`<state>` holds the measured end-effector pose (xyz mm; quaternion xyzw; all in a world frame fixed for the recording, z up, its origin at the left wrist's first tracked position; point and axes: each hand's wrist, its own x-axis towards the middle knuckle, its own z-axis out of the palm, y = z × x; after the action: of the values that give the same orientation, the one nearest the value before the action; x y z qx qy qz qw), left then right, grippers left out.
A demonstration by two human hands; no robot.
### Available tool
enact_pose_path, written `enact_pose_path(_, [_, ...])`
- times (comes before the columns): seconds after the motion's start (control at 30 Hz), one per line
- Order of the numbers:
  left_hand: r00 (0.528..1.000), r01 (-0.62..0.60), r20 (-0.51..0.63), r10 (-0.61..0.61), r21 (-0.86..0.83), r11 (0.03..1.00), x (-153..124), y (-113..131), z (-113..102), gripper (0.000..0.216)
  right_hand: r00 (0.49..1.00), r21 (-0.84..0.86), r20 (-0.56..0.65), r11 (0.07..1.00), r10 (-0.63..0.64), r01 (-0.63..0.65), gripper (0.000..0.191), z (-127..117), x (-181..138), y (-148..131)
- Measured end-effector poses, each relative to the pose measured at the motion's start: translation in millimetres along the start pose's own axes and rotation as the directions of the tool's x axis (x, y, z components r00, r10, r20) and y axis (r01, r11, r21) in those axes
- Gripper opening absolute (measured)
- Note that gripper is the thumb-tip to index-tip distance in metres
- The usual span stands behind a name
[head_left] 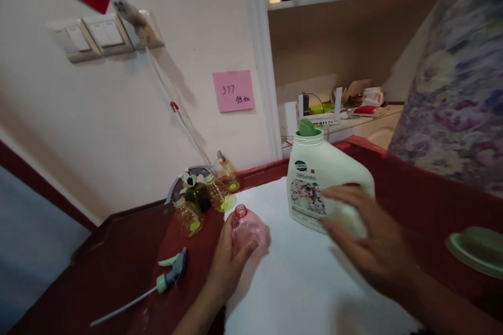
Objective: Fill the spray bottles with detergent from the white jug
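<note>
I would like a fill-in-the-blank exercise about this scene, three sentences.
The left hand holds a small clear plastic bottle tinted ____.
The right hand touches a big white plastic jug whose spout is ____.
A loose green trigger sprayer lies on the dark ____ table.
Missing words: pink; green; red.

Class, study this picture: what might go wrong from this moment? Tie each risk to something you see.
1. The big white plastic detergent jug looks uncapped; with the right hand on its side, tipping might spill it over the white sheet.
2. The small pink clear plastic bottle in the left hand has a narrow open neck, so a pour may miss.
3. The loose green-grey trigger sprayer by the left forearm may get knocked away.
</note>
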<state>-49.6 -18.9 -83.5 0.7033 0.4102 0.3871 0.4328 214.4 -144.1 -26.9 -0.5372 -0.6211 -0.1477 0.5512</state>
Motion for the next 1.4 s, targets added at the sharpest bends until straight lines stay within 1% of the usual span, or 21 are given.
enact_pose_path(0.07, [1.0, 0.009, 0.012, -0.009, -0.028, 1.0, 1, 1, -1, 0.086, 0.963, 0.152, 0.26, 0.981, 0.074, -0.117, 0.035, 22, -6, -16])
enact_pose_path(0.1, [1.0, 0.009, 0.019, -0.008, -0.029, 1.0, 1, 2, -2, 0.087, 0.92, 0.19, 0.376, 0.962, 0.114, -0.197, 0.042, 35, -7, -21])
enact_pose_path(0.13, [1.0, 0.005, 0.026, -0.004, -0.017, 1.0, 2, 2, -4, 0.088, 0.859, 0.201, 0.494, 0.944, 0.132, -0.261, 0.053, 47, -7, -25])
enact_pose_path(0.2, [0.999, -0.012, 0.039, 0.011, 0.031, 0.999, 3, 1, -7, 0.087, 0.794, 0.216, 0.595, 0.928, 0.122, -0.304, 0.079, 72, -6, -28])
enact_pose_path(0.27, [0.998, -0.02, 0.053, 0.016, 0.084, 0.996, 5, 0, -10, 0.087, 0.759, 0.224, 0.642, 0.92, 0.109, -0.321, 0.101, 93, -6, -29])
enact_pose_path(0.33, [0.998, -0.017, 0.06, 0.01, 0.12, 0.993, 7, 2, -13, 0.089, 0.739, 0.23, 0.664, 0.909, 0.114, -0.347, 0.111, 111, -8, -29])
enact_pose_path(0.4, [0.996, -0.018, 0.086, 0.007, 0.129, 0.992, 6, 6, -14, 0.088, 0.74, 0.241, 0.659, 0.894, 0.135, -0.378, 0.107, 123, -13, -31])
enact_pose_path(0.53, [0.986, -0.004, 0.165, -0.021, 0.153, 0.988, 1, 21, -18, 0.088, 0.771, 0.28, 0.612, 0.865, 0.173, -0.417, 0.083, 136, -24, -34])
enact_pose_path(0.6, [0.983, 0.019, 0.175, -0.058, 0.214, 0.977, -3, 29, -29, 0.093, 0.779, 0.297, 0.602, 0.856, 0.176, -0.423, 0.081, 137, -27, -34])
enact_pose_path(0.67, [0.988, 0.024, 0.138, -0.069, 0.306, 0.952, -7, 33, -49, 0.091, 0.778, 0.302, 0.601, 0.85, 0.181, -0.431, 0.082, 137, -28, -34])
enact_pose_path(0.73, [0.996, 0.027, 0.065, -0.064, 0.455, 0.89, -12, 35, -79, 0.077, 0.771, 0.294, 0.607, 0.847, 0.192, -0.442, 0.083, 136, -28, -34])
enact_pose_path(0.8, [0.996, 0.056, 0.013, -0.085, 0.659, 0.75, -19, 35, -112, 0.058, 0.763, 0.282, 0.612, 0.846, 0.205, -0.453, 0.084, 137, -29, -33])
enact_pose_path(0.87, [0.989, 0.081, 0.003, -0.145, 0.817, 0.571, -27, 34, -138, 0.043, 0.758, 0.273, 0.615, 0.845, 0.215, -0.461, 0.083, 137, -31, -33])
enact_pose_path(0.93, [0.975, 0.087, 0.006, -0.221, 0.909, 0.408, -35, 30, -152, 0.035, 0.755, 0.266, 0.617, 0.844, 0.221, -0.465, 0.083, 138, -32, -32])
enact_pose_path(0.97, [0.969, 0.086, 0.004, -0.247, 0.932, 0.352, -38, 28, -154, 0.034, 0.754, 0.263, 0.617, 0.844, 0.224, -0.466, 0.083, 139, -32, -32])
enact_pose_path(1.03, [0.966, 0.097, -0.014, -0.259, 0.946, 0.31, -44, 21, -153, 0.036, 0.754, 0.259, 0.616, 0.845, 0.228, -0.468, 0.083, 139, -32, -33])
enact_pose_path(1.17, [0.958, 0.151, -0.056, -0.28, 0.933, 0.327, -49, 11, -149, 0.035, 0.753, 0.252, 0.614, 0.846, 0.236, -0.471, 0.085, 138, -29, -34])
enact_pose_path(1.23, [0.958, 0.154, -0.055, -0.281, 0.927, 0.343, -48, 16, -152, 0.033, 0.755, 0.251, 0.61, 0.845, 0.24, -0.472, 0.086, 137, -28, -35])
enact_pose_path(1.27, [0.965, 0.152, -0.055, -0.256, 0.915, 0.374, -48, 21, -155, 0.031, 0.756, 0.252, 0.608, 0.845, 0.241, -0.471, 0.087, 137, -27, -35])
enact_pose_path(1.33, [0.981, 0.161, -0.081, -0.178, 0.853, 0.496, -48, 39, -157, 0.029, 0.759, 0.253, 0.604, 0.846, 0.241, -0.47, 0.087, 137, -26, -35])
enact_pose_path(1.4, [0.983, 0.177, -0.155, -0.093, 0.719, 0.672, -50, 65, -153, 0.033, 0.76, 0.253, 0.604, 0.846, 0.241, -0.47, 0.086, 137, -26, -35])
